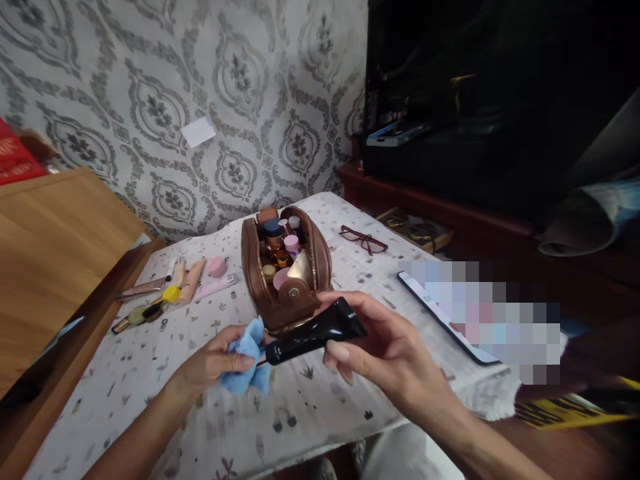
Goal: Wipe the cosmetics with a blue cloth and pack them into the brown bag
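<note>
My right hand (385,340) grips a glossy black squeeze tube (315,332) by its flat end, thumb in front and fingers behind. The tube's narrow end points left, toward my left hand (213,360). That hand is closed on a crumpled light blue cloth (250,360), which touches or nearly touches the tube's tip. Just behind the tube stands a brown cosmetic bag (253,267), unzipped, with several jars and bottles inside. Among them is a jar with a dark blue lid (273,227) and a pink-capped container (291,244).
Loose cosmetics lie at the left of the patterned tablecloth (290,440), among them a pink sponge (217,267) and a pink tube (213,288). Eyeglasses (364,239) rest behind at the right, with a tablet (440,317), partly blurred, nearer. A wooden panel (70,253) borders the left side.
</note>
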The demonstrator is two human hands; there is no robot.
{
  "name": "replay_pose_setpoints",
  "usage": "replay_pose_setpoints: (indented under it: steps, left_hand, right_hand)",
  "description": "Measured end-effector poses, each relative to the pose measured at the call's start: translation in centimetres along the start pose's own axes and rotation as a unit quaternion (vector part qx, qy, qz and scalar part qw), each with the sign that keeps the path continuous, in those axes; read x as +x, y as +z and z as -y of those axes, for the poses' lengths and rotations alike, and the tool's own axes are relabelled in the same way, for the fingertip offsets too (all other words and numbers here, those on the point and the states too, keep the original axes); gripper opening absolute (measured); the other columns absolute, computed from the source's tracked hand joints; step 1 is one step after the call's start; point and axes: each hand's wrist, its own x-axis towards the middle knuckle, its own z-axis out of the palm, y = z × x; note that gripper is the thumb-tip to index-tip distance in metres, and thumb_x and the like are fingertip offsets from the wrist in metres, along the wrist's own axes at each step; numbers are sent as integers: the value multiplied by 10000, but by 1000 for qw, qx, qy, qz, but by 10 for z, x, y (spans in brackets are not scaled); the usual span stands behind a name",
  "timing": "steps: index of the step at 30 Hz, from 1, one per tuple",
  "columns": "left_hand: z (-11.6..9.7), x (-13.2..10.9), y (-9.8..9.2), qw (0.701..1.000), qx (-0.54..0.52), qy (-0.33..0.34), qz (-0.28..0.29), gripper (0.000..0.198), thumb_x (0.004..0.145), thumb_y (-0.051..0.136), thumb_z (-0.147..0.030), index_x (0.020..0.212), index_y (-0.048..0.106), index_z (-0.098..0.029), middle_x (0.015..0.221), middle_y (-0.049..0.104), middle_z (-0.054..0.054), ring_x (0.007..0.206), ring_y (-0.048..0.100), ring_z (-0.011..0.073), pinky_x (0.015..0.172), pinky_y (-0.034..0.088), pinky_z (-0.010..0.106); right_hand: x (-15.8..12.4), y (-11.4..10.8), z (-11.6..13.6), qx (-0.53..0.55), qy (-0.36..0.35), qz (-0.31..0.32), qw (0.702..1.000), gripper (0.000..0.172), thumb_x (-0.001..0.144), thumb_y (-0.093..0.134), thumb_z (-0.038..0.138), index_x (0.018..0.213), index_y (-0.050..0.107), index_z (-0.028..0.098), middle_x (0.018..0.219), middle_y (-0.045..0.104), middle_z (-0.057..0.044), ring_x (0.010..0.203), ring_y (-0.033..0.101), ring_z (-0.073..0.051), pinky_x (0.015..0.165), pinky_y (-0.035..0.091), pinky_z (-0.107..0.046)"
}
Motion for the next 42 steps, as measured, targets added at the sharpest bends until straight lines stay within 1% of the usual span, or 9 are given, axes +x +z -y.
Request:
replay_pose_setpoints:
  steps: [7, 13, 18, 20, 22, 25, 28, 33, 42]
  left_hand:
    - [-6, 8, 21, 999, -6, 31, 16, 446, 680, 834, -449, 925, 639, -131, 699, 640, 22, 546, 604, 131, 472, 464, 198]
    - [5, 22, 40, 997, -36, 49, 38, 508, 716, 805, -496, 1033, 625, -143, 790, 650, 32, 585, 591, 113, 534, 484, 213]
    - [-10, 20, 45, 978, 160, 115, -69, 375, 907, 621, -481, 1120, 623, -172, 925, 666, 56, 755, 626, 138, 662, 517, 234]
    - [-21, 16, 43, 916, 331, 180, -138, 276, 961, 557, -373, 1151, 615, -182, 980, 682, 61, 820, 640, 147, 717, 520, 241]
    - [-31, 13, 39, 800, 499, 274, -187, 241, 967, 525, -261, 1182, 601, -182, 1009, 693, 63, 855, 652, 160, 747, 523, 256]
    - [-39, 13, 33, 588, 684, 370, -223, 314, 949, 484, -156, 1247, 582, -158, 959, 687, 66, 831, 651, 176, 700, 514, 270]
    - [-39, 17, 31, 464, 767, 377, -232, 359, 939, 467, -128, 1282, 574, -127, 880, 659, 60, 766, 630, 177, 599, 478, 266]
    - [-35, 19, 32, 406, 792, 385, -245, 344, 917, 494, -109, 1246, 597, -97, 819, 627, 48, 717, 604, 175, 570, 454, 278]
    - [-29, 23, 26, 408, 778, 407, -250, 333, 918, 479, -107, 1236, 578, -92, 780, 602, 45, 695, 578, 165, 561, 438, 270]
  right_hand:
    - [-2, -12, 2, 54, 29, 48, 997, 326, 812, 787, 294, 1122, 709, 232, 673, 648, 12, 554, 578, -84, 482, 495, -179]
    - [-2, -4, -7, 44, 45, 49, 997, 300, 780, 813, 257, 1069, 735, 256, 792, 720, -4, 618, 629, -84, 563, 536, -188]
    - [6, -8, 0, -3, 33, 1, 999, 249, 773, 818, 309, 989, 733, 219, 720, 701, 0, 579, 616, -86, 521, 512, -174]
    - [9, -11, 4, -25, 18, -20, 999, 266, 769, 819, 335, 988, 728, 214, 738, 708, -11, 586, 619, -97, 506, 503, -181]
    - [11, -14, 7, -45, 3, -38, 998, 273, 777, 807, 358, 990, 725, 210, 754, 715, -22, 603, 627, -112, 505, 502, -197]
    - [15, -15, 10, -68, -9, -51, 996, 269, 791, 789, 373, 996, 722, 211, 718, 704, -19, 603, 629, -129, 514, 508, -224]
    - [19, -16, 11, -81, -12, -59, 995, 276, 796, 781, 374, 1010, 719, 211, 714, 708, -19, 608, 637, -141, 524, 519, -243]
    - [29, -18, 17, -112, -33, -67, 991, 313, 782, 790, 391, 1026, 721, 208, 816, 738, -40, 680, 671, -166, 562, 539, -265]
    - [83, -17, 33, -205, -102, -35, 973, 346, 799, 759, 439, 1015, 683, 181, 912, 723, -51, 723, 663, -164, 597, 551, -284]
